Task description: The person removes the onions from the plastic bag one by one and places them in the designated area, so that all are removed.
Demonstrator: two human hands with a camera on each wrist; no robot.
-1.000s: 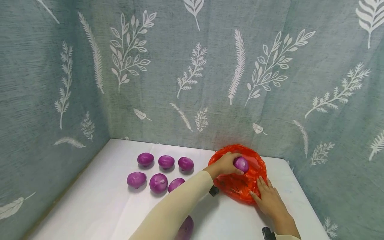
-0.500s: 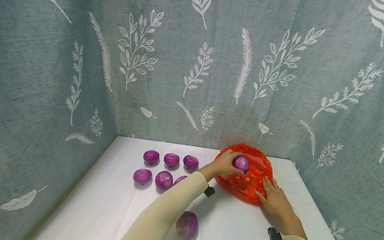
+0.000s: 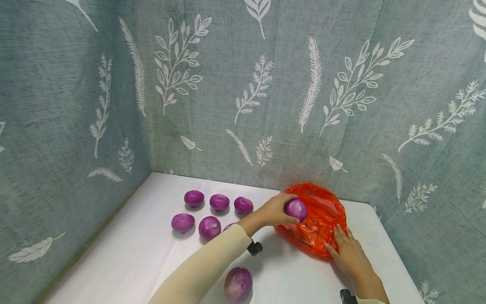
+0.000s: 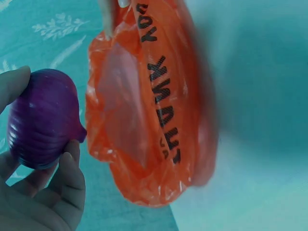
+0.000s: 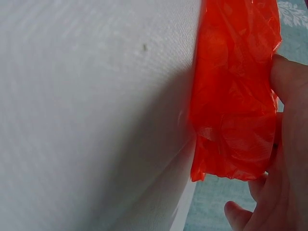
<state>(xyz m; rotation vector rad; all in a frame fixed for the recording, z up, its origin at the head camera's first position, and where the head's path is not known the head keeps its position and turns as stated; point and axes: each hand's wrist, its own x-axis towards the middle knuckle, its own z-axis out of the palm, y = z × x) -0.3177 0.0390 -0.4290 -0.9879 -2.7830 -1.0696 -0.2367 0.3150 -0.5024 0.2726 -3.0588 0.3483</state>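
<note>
My left hand (image 3: pixel 279 210) holds a purple onion (image 3: pixel 295 210) between thumb and fingers, above the left rim of a red plastic bag (image 3: pixel 330 211). The left wrist view shows that onion (image 4: pixel 45 118) beside the bag's gaping mouth, apart from it; dark lettering runs along the bag (image 4: pixel 166 103). My right hand (image 3: pixel 351 253) rests on the bag's right edge with fingers spread and fairly straight. In the right wrist view its thumb (image 5: pixel 288 77) touches the red plastic (image 5: pixel 236 96). What lies deep inside the bag is hidden.
Several more onions (image 3: pixel 209 228) stand in two rows on the left of the white table (image 3: pixel 125 253), one partly behind my left sleeve. A single onion (image 3: pixel 238 285) lies near the front. Patterned grey-green cloth (image 3: pixel 228 84) closes off the back and sides.
My left hand has drawn leftward with the onion, from over the bag's mouth to its left rim. The head view has shifted slightly, baring the front onion. My right hand stays on the bag.
</note>
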